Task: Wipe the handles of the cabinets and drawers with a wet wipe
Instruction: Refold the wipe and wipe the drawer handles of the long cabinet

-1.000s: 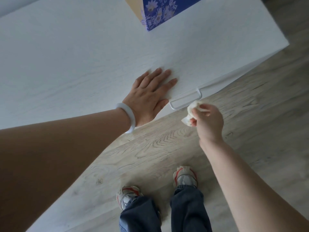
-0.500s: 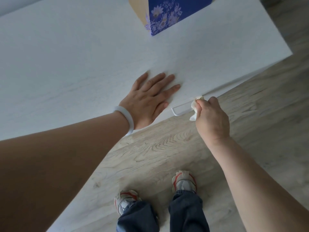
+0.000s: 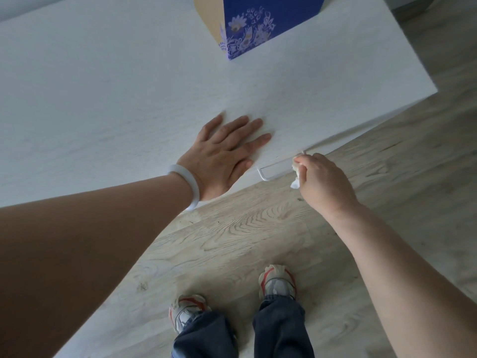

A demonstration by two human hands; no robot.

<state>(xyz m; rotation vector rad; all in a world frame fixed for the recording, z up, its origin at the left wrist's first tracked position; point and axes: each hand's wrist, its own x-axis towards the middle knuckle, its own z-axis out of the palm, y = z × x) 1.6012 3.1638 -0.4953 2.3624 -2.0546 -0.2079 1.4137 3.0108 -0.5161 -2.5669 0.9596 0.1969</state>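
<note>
A white cabinet top fills the upper half of the head view. Below its front edge a white bar handle sticks out. My right hand is closed around a crumpled white wet wipe and presses it on the right end of that handle. My left hand lies flat on the cabinet top just left of the handle, fingers spread, holding nothing. A pale bracelet sits on the left wrist.
A blue box with a white flower pattern stands at the back of the cabinet top. Pale wood-look floor runs below the cabinet. My two feet in sneakers stand on it near the bottom.
My right hand went from just off the handle's right end onto the handle, wrapping the wipe around it. My left hand has stayed flat on the top.
</note>
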